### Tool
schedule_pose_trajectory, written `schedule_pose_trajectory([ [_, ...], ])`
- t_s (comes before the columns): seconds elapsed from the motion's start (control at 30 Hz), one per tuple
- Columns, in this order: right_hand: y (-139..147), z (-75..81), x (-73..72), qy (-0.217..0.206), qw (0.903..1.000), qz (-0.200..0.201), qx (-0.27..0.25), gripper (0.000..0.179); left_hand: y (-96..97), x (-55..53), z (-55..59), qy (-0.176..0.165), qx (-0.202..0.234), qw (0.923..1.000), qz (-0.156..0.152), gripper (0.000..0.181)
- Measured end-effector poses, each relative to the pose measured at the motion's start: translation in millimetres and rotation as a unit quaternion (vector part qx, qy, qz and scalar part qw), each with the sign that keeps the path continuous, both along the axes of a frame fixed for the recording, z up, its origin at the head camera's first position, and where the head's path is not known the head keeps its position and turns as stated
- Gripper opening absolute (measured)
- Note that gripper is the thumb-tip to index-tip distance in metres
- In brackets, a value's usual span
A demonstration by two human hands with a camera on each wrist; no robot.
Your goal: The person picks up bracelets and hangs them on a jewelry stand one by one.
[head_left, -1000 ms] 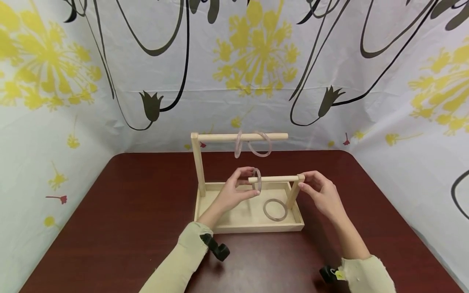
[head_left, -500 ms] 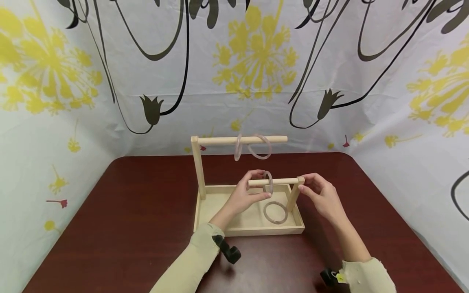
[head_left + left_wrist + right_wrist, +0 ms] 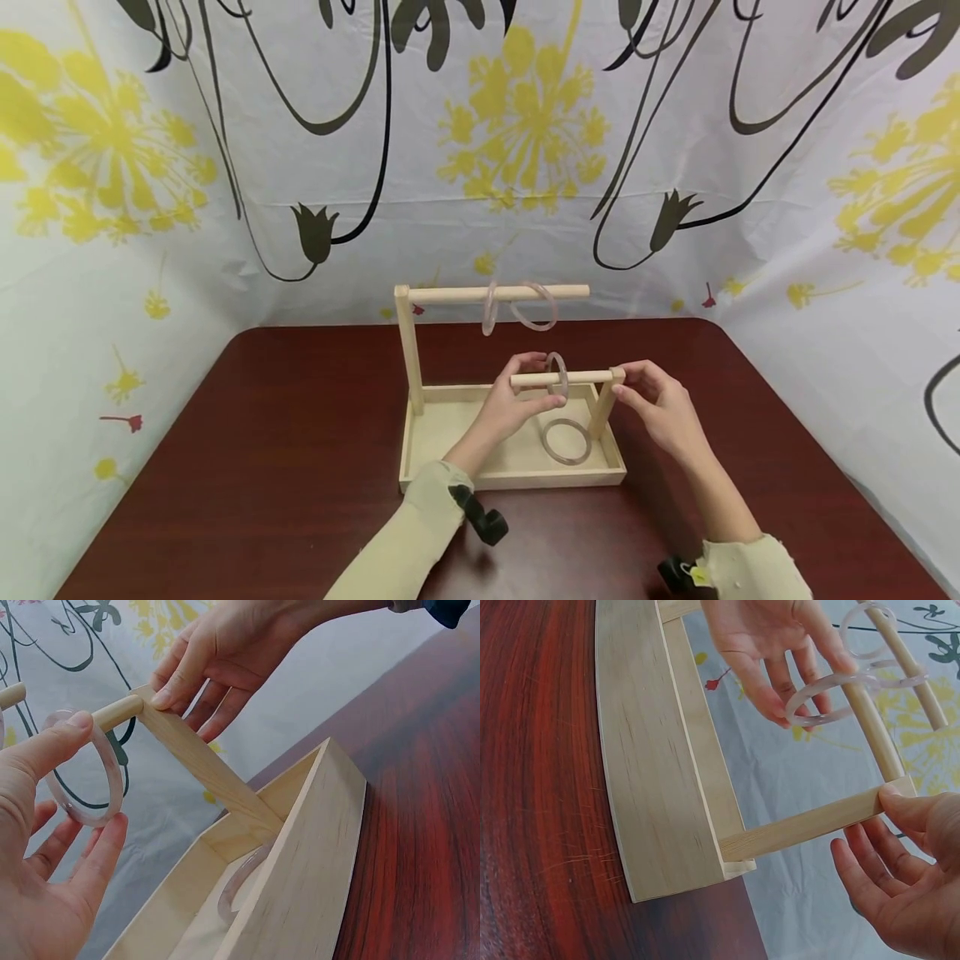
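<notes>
My left hand (image 3: 510, 408) pinches a translucent pinkish bangle (image 3: 563, 380) between thumb and fingers. The bangle stands upright around the lower wooden bar (image 3: 588, 377), about midway along it; in the left wrist view the thumb lies on the top of the ring (image 3: 114, 772) and fingertips are at its bottom. With thumb and fingers, my right hand (image 3: 666, 412) grips the top of the short post (image 3: 603, 410), where the lower bar joins it. Another bangle (image 3: 567, 462) lies inside the wooden tray (image 3: 517, 481), below the lower bar.
Behind, a taller post (image 3: 410, 354) carries the upper bar (image 3: 450, 294), on which two bangles hang, one edge-on (image 3: 489, 312) and one turned more face-on (image 3: 536, 327). The stand rests on a dark red-brown table (image 3: 247, 433). A patterned cloth (image 3: 450, 242) hangs behind.
My left hand has slid the bangle rightward along the lower bar, from near its free end to about its middle. The right hand has stayed on the post.
</notes>
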State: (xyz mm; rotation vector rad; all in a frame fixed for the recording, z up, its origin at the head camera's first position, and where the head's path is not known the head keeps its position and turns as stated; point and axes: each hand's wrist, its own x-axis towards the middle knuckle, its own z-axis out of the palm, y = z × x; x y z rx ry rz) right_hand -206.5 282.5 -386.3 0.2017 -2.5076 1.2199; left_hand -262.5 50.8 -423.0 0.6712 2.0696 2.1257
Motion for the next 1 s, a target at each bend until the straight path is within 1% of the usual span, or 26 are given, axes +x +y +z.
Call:
schedule_pose_trajectory([
  [0.1,1.0,-2.6,0.5,0.000,1.0000,0.000,-0.003,0.023,3.0,1.4,-2.2,-0.016,0.012,0.9998,-0.004,0.064],
  [0.27,2.2,-5.5,0.0,0.004,1.0000,-0.001,-0.006,0.024,8.5,3.9,-6.3,-0.031,-0.002,0.9994,-0.015,0.064],
  [0.43,1.5,-5.2,-0.9,0.011,0.9999,-0.001,-0.006,0.023,11.8,5.1,-7.6,-0.017,-0.014,0.9995,-0.020,0.062],
  [0.77,0.1,-4.8,-2.1,0.016,0.9998,0.006,-0.010,0.023,7.8,4.9,-9.0,-0.025,-0.008,0.9992,-0.030,0.063],
  [1.0,0.0,-4.9,-2.0,0.022,0.9997,0.004,-0.013,0.022,3.7,5.4,-11.4,-0.015,-0.043,0.9987,-0.021,0.058],
])
